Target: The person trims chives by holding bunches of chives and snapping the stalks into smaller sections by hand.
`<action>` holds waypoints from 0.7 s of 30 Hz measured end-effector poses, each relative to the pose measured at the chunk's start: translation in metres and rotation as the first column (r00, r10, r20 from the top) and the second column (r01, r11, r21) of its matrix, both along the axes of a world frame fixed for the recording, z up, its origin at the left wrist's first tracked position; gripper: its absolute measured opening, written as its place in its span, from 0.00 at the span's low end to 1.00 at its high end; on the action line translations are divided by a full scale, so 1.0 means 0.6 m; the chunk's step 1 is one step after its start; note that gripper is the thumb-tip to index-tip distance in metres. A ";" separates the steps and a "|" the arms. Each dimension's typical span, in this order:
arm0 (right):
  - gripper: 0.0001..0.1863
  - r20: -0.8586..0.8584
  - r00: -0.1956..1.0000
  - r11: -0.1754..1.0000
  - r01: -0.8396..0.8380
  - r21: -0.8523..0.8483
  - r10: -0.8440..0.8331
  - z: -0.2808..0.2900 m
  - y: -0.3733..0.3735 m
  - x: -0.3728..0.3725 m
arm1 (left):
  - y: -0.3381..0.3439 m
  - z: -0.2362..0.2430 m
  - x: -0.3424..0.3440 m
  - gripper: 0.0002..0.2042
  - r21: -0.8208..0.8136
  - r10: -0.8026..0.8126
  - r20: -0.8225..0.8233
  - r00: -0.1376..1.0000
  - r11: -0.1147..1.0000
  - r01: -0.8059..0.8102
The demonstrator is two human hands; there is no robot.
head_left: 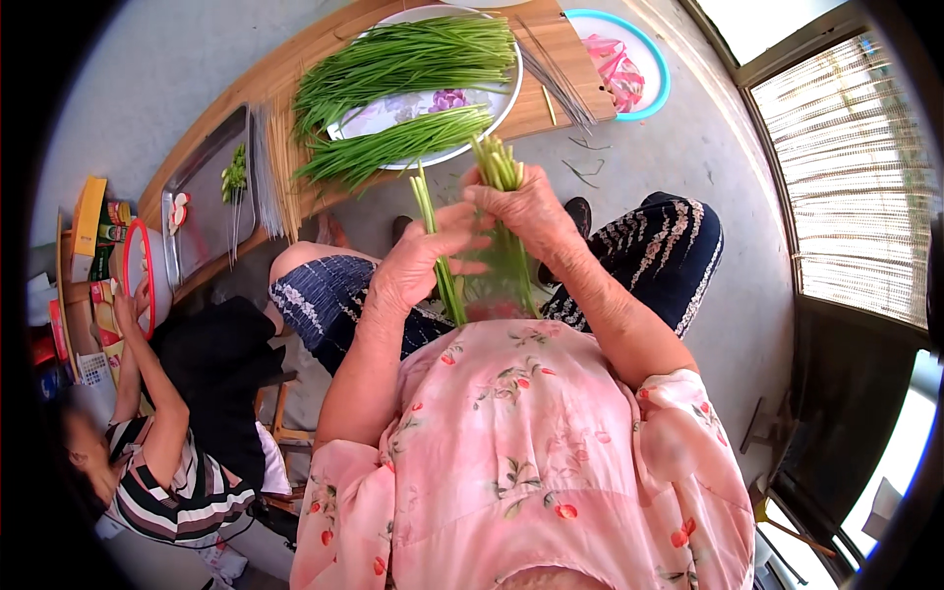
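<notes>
My right hand point(531, 208) is closed round a bunch of green chives point(500, 165), their pale cut ends upward and the leaves hanging down, blurred, over my lap. A few thin chive stalks point(423, 195) stand upright in my left hand point(425, 258), just beside the bunch. The left fingers are partly smeared by motion, some reaching toward the right hand. Beyond my hands, a large white plate point(366, 126) with a purple flower print bears a big heap of chives point(408, 64) and a smaller pile point(398, 146) along its near edge.
Thin bamboo sticks point(283, 177) and metal skewers point(560, 79) lie on the wooden table point(211, 128). A metal tray point(177, 258) holds skewered green pieces. A blue-rimmed basin point(667, 74) contains a pink bag. At left, another person point(162, 433) handles a red-rimmed basket point(128, 251).
</notes>
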State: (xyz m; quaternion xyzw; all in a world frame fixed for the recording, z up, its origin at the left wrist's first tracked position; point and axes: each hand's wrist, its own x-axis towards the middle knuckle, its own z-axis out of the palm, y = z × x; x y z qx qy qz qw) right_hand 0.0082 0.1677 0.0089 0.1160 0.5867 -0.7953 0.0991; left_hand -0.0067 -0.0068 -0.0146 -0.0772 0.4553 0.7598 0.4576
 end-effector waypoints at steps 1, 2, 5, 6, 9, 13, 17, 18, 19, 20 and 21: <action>0.06 0.031 1.000 0.999 0.006 -0.054 -0.004 -0.001 -0.011 0.000 | 0.004 0.002 -0.001 0.19 0.003 -0.028 -0.002 1.000 1.000 0.028; 0.06 0.031 0.999 0.999 0.009 -0.054 -0.007 -0.002 -0.014 -0.002 | 0.009 0.008 0.000 0.19 0.004 -0.032 -0.002 0.999 0.999 0.032; 0.05 0.059 0.993 0.989 -0.093 -0.114 0.100 -0.006 -0.018 -0.005 | 0.017 0.023 0.001 0.17 -0.023 -0.047 -0.039 0.998 0.999 0.046; 0.05 0.087 0.991 0.989 -0.092 -0.112 0.102 -0.008 -0.019 -0.006 | 0.017 0.021 -0.001 0.16 -0.055 -0.088 -0.044 0.995 0.995 0.085; 0.04 0.145 0.987 0.991 -0.049 -0.127 0.067 -0.014 -0.016 -0.009 | 0.009 0.016 0.000 0.15 -0.043 -0.098 -0.038 0.994 0.994 0.097; 0.06 0.129 0.989 0.979 0.093 -0.180 -0.070 -0.028 0.005 -0.013 | -0.010 0.029 -0.009 0.19 0.010 -0.054 0.007 0.999 0.998 0.054; 0.08 0.087 0.975 0.949 0.217 -0.227 -0.202 -0.043 0.051 -0.027 | -0.040 0.009 -0.015 0.23 -0.115 -0.064 -0.080 0.995 0.992 0.055; 0.09 0.074 0.976 0.940 0.219 -0.263 -0.207 -0.048 0.062 -0.029 | -0.044 0.007 -0.013 0.22 -0.147 -0.063 -0.099 0.993 0.988 0.048; 0.08 0.071 0.975 0.942 0.220 -0.254 -0.208 -0.049 0.073 -0.031 | -0.045 0.009 -0.013 0.22 -0.148 -0.062 -0.097 0.993 0.988 0.047; 0.08 0.060 0.973 0.934 0.229 -0.273 -0.222 -0.055 0.085 -0.033 | -0.047 0.010 -0.014 0.21 -0.177 -0.094 -0.090 0.992 0.981 0.077; 0.08 0.048 0.971 0.926 0.239 -0.293 -0.235 -0.061 0.096 -0.036 | -0.048 0.012 -0.014 0.20 -0.207 -0.126 -0.081 0.989 0.972 0.107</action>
